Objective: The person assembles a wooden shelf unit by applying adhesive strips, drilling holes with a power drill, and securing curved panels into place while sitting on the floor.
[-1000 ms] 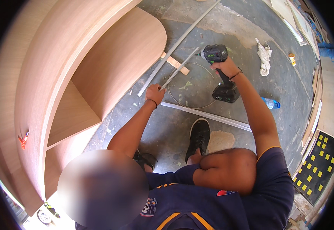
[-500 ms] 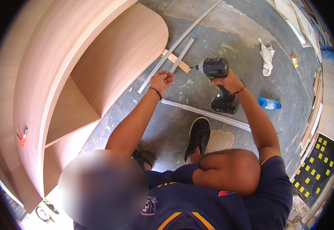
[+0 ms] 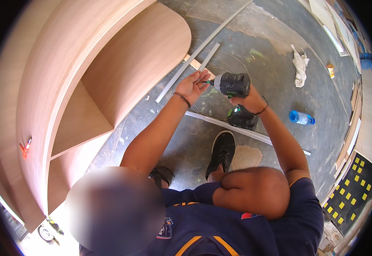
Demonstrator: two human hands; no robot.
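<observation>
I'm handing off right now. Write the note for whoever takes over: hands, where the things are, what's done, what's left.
Right hand: grip shut on the cordless drill, held above the floor, bit pointing left.
Left hand: open, fingertips at the drill bit; whether it holds a screw cannot be told.
Curved wooden cabinet lies to the left; grey strips on the concrete floor.
Done: drill in hand. Left: nothing is being driven yet.
</observation>
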